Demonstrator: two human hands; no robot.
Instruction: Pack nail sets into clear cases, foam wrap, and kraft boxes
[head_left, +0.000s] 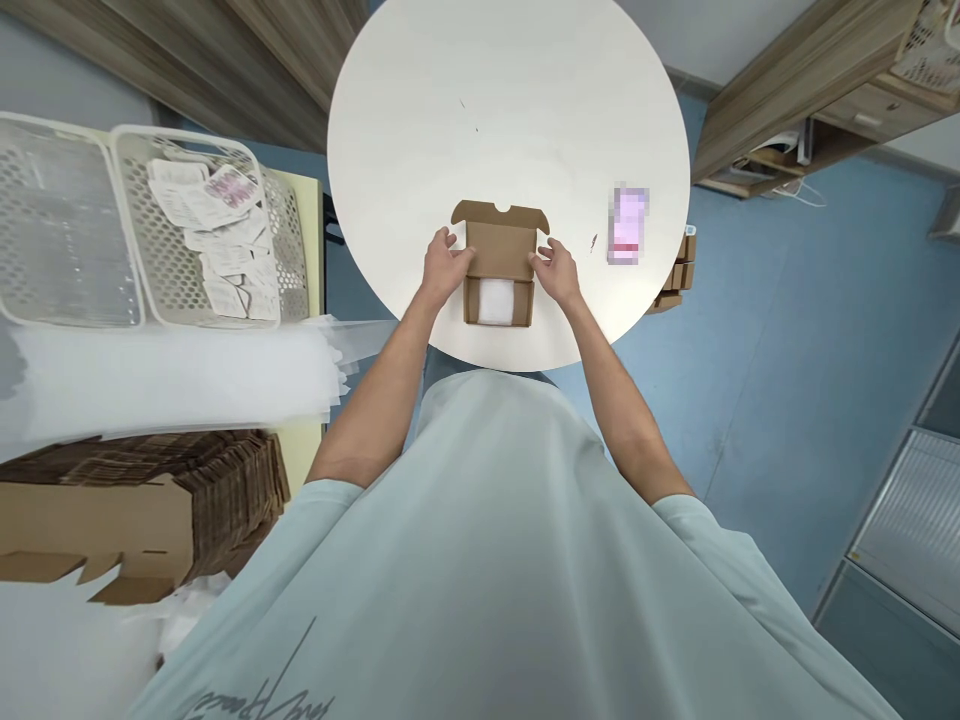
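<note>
A small brown cardboard box point(501, 252) lies on the white round table, near its front edge. Its lid stands raised, with the notched tuck flap at the far end. Inside, a white rectangular packet point(496, 302) fills the middle, with brown cardboard showing on both sides. My left hand point(448, 264) pinches the lid's left edge, the thumb resting on its inner face. On the opposite edge, my right hand point(556, 270) holds the lid in a similar pinch. Some fingertips are partly hidden by the lid's sides.
A pixelated pinkish item point(628, 225) lies on the round table point(510, 100) to the right. At left are a white basket point(199, 140) of printed papers, a stack of white sheets point(180, 380) and flattened cardboard boxes point(232, 490). Small brown boxes point(679, 275) show beyond the table's right edge.
</note>
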